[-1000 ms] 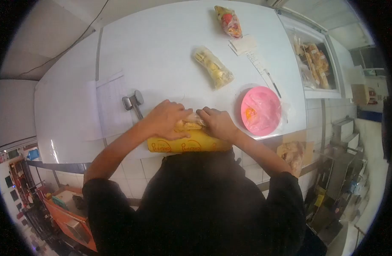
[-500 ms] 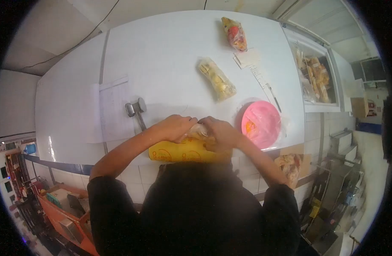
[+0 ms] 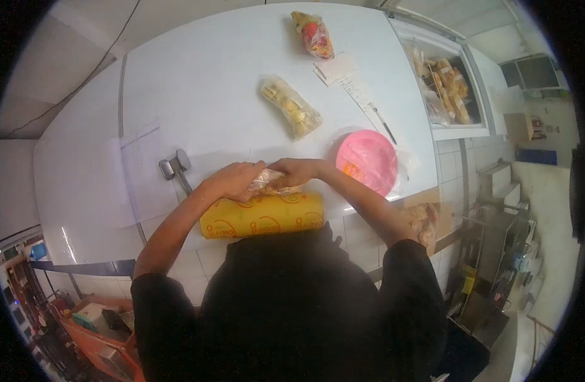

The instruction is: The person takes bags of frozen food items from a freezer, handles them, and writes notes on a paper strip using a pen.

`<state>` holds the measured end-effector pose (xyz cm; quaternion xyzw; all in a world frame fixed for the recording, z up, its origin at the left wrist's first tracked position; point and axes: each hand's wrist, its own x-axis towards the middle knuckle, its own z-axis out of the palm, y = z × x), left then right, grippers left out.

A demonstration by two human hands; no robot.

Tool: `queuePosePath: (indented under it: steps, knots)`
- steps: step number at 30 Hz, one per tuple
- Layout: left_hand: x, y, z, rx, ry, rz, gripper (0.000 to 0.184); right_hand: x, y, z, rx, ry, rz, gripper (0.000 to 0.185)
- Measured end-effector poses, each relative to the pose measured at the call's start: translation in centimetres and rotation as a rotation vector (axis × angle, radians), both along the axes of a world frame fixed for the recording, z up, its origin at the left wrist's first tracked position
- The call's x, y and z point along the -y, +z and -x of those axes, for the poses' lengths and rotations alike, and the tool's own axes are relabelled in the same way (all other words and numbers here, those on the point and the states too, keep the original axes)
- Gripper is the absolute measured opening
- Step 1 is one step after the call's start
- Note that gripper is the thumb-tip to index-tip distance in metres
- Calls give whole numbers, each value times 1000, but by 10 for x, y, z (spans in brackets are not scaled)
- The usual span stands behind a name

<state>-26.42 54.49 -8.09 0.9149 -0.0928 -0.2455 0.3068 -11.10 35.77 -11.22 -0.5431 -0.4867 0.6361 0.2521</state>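
Note:
My left hand [image 3: 237,181] and my right hand [image 3: 295,173] are closed around a small plastic-wrapped bundle [image 3: 266,181], one at each end. What is inside the wrap is mostly hidden by my fingers. Just on my side of the bundle, a yellow roll of cling film [image 3: 260,218] with red print lies along the table's front edge. To the left of my left hand rests a metal meat mallet [image 3: 175,167], its handle partly behind my forearm. A pink plate [image 3: 369,162] lined with clear plastic and holding some orange food bits sits to the right of my right hand.
Farther back on the white table [image 3: 203,76] lie a clear bag of pale yellow pieces [image 3: 291,107] and a bag with red and yellow contents [image 3: 313,35]. Papers [image 3: 337,69] and a pen [image 3: 384,125] are at right, near a glass-topped compartment [image 3: 445,89] of bagged food.
The view has shifted, so table items appear farther left and higher. My hands and the bundle have moved toward the roll's far side, uncovering more of its yellow surface.

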Motion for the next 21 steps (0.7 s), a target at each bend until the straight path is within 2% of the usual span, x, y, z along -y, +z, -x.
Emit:
queuePosePath:
  steps: [3,5,8,9,10,12,15,17,18,20,21]
  knots:
    - [-7,-2,-11,-151,15,14,60,6,0,5,71,-35,-78,54]
    - [-27,-23,-15,-401,129,374,67,9,1,8,143,-50,-140,57]
    - [-38,-41,-13,-473,31,320,69,9,7,17,248,-84,-238,55]
    - [-36,-41,-13,-473,33,319,69,8,9,22,368,-77,-208,54]
    - [-31,-42,-13,-474,-19,391,67,10,12,28,483,-70,-174,54]
    - [-24,-41,-11,-480,-71,460,65,17,19,42,531,-125,-245,54]
    - [-9,-33,8,-268,-49,360,53,27,22,53,618,-206,-358,54]
    - [5,-5,17,-169,57,148,43,32,27,54,662,-232,-408,54]
    - [10,-2,23,-169,66,143,43,32,34,51,599,-234,-431,60]
    - [19,3,34,47,107,59,41,34,37,42,538,-232,-463,67]
    - [25,11,39,46,112,52,41,33,37,36,428,-210,-301,70]
